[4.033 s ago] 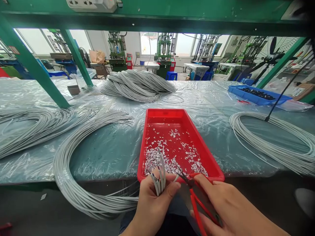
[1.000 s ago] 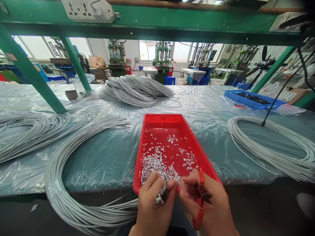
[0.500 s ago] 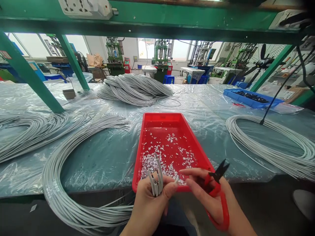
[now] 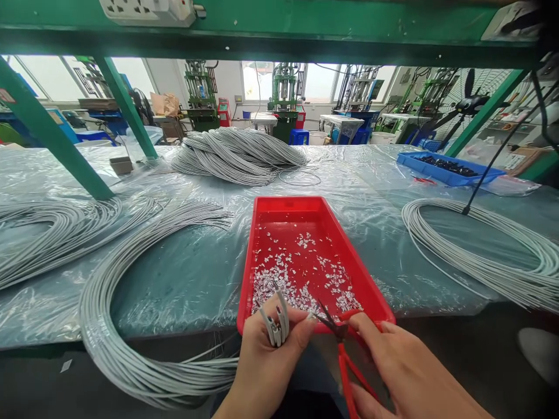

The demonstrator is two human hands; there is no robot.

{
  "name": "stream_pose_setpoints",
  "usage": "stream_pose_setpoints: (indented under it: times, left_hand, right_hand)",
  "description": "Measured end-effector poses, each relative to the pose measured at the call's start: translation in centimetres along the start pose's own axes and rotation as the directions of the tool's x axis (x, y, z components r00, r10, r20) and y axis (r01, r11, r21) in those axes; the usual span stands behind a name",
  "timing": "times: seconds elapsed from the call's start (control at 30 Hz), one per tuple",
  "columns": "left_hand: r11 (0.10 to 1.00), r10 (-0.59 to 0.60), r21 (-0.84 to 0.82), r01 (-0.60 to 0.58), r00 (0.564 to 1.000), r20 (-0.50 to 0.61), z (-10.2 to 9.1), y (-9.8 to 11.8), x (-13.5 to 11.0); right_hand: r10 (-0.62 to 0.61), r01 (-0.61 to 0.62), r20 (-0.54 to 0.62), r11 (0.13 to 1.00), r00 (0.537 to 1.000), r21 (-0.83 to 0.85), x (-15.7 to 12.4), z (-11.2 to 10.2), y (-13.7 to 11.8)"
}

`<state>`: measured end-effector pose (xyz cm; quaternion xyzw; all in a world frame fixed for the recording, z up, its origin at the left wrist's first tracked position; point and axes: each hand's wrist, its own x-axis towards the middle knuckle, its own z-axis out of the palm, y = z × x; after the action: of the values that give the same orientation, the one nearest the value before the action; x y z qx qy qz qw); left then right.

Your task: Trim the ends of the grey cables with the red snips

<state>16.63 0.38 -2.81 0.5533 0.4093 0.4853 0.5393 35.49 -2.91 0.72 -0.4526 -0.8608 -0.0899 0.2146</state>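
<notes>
My left hand (image 4: pixel 268 366) is closed around several grey cables (image 4: pixel 276 333), whose cut ends stick up between the fingers. Between its thumb and forefinger one cable end points to the right. My right hand (image 4: pixel 404 361) grips red-handled scissors (image 4: pixel 339 333) with dark pointed blades. Those blades are parted, with their tips close by that cable end; whether they touch it I cannot tell. Under both hands lies the near edge of a red tray (image 4: pixel 248 273), with many small silvery scraps (image 4: pixel 279 279) on its floor.
A curved bundle of grey cable (image 4: pixel 102 326) hangs over the table's front edge at left. More coils lie at far left (image 4: pixel 56 233), at right (image 4: pixel 480 267) and in a pile behind (image 4: pixel 240 154). A blue tray (image 4: pixel 463 177) holds dark parts. A green frame (image 4: pixel 279 43) crosses overhead.
My right hand has turned the scissors from pointing up and away to pointing left, bringing the blades to the cable end at my left thumb. My left hand has barely moved.
</notes>
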Motion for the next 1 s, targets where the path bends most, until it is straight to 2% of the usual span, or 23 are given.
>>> stream_pose_setpoints:
  times: [0.13, 0.2, 0.3, 0.37, 0.5, 0.6, 0.8, 0.9, 1.0]
  left_hand:
    - [1.0, 0.001, 0.012, -0.001, 1.0, 0.01, 0.0, 0.1, -0.1]
    - [1.0, -0.021, 0.014, 0.021, 1.0, 0.023, 0.1, 0.3, -0.2]
    - [0.997, -0.051, -0.063, 0.048, 0.997, -0.049, 0.5, 0.5, -0.2]
    - [0.993, -0.017, -0.115, 0.007, 0.996, -0.086, 0.7, 0.4, -0.1]
    - [0.987, 0.04, -0.151, -0.053, 0.996, -0.083, 0.9, 0.0, 0.0]
    - [0.988, 0.047, -0.144, -0.059, 0.995, -0.085, 0.8, 0.0, 0.1]
    - [0.994, -0.05, -0.097, 0.041, 0.994, -0.098, 1.2, 1.5, 0.2]
    - [0.989, -0.088, -0.135, 0.067, 0.984, -0.156, 1.3, 1.5, 0.2]
    - [0.991, -0.044, -0.132, 0.03, 0.994, -0.103, 1.2, 0.7, 0.2]
  right_hand:
    - [-0.029, 0.02, -0.061, 0.989, 0.998, -0.148, 0.6, -0.3, -0.7]
    - [0.0, -0.003, -0.029, 0.994, 1.0, -0.108, 0.1, -0.2, -0.6]
    - [0.057, -0.058, 0.047, 0.998, 0.997, 0.013, -0.6, -0.1, -0.4]
    - [0.123, -0.127, 0.072, 0.99, 0.99, 0.062, -0.6, 0.0, -0.5]
    - [0.274, -0.28, 0.082, 0.956, 0.958, 0.086, 0.4, 0.2, -1.2]
    - [0.32, -0.326, 0.071, 0.94, 0.945, 0.1, 1.3, 0.4, -1.7]
    - [0.316, -0.327, 0.095, 0.936, 0.944, 0.131, 0.4, 0.6, -1.3]
    - [0.218, -0.235, 0.124, 0.962, 0.968, 0.142, -0.8, 0.7, -0.6]
    - [0.157, -0.174, 0.128, 0.975, 0.979, 0.138, -1.2, 0.6, -0.1]
